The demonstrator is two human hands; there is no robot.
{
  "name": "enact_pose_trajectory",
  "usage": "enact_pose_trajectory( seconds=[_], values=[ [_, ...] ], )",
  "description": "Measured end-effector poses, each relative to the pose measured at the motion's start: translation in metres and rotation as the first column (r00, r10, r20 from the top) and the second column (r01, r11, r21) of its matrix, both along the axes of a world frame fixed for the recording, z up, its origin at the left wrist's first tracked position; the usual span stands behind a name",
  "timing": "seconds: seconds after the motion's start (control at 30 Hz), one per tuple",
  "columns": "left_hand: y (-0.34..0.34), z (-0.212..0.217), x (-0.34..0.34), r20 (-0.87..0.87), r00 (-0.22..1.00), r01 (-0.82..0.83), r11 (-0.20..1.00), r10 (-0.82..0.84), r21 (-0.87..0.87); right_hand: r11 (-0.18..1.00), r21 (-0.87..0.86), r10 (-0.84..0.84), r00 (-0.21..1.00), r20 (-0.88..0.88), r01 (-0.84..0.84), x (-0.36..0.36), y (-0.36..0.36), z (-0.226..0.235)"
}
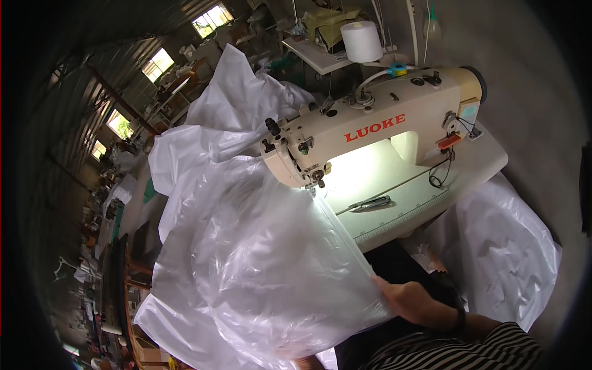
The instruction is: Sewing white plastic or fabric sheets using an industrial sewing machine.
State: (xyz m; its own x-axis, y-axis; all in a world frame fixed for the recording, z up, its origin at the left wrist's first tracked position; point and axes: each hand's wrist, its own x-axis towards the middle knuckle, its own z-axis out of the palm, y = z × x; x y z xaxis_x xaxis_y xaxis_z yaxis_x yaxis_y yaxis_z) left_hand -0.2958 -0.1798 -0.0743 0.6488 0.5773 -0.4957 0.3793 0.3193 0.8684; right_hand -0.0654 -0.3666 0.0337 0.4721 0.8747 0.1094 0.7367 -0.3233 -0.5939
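Note:
A large white translucent plastic sheet (246, 246) lies bunched over the left of the table, its straight edge running under the needle area of a cream sewing machine (425, 98). On the near end of that edge, my right hand (407, 300) is closed, thumb and fingers pinching the plastic. Only a blurred bit of my left hand (307, 362) shows at the lower edge of the view, against the sheet's near part; its fingers are hidden. The machine's lamp lights its bed. Thread snips (373, 203) lie on the bed, right of the sheet's edge.
More white plastic sheeting (505, 253) hangs at the right, below the machine table. A cone of white thread (362, 42) stands behind the machine, near a small shelf (317, 57). A ruler scale (404, 214) runs along the table's front. Cluttered benches fill the far left.

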Motion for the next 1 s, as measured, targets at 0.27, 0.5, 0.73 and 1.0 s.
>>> enact_pose_trajectory(
  seconds=[0.27,0.5,0.73,1.0],
  values=[
    [0.115,0.120,-0.016,0.611,0.650,-0.751,0.505,0.452,0.426,0.996,-0.082,0.051,0.978,0.203,-0.034,-0.027,0.065,-0.023],
    [0.215,0.137,0.012,0.886,0.367,-0.911,0.303,0.283,0.280,0.984,-0.102,-0.094,0.908,0.408,0.148,0.025,0.125,-0.021],
    [0.258,0.063,0.007,0.684,0.700,-0.600,0.691,0.207,0.404,0.949,-0.226,-0.134,0.932,0.336,0.218,0.068,0.191,-0.022],
    [0.194,0.130,-0.040,0.182,0.962,-0.272,0.770,0.204,0.577,0.991,-0.066,-0.116,0.993,0.004,0.116,0.087,0.171,-0.016]
  ],
)
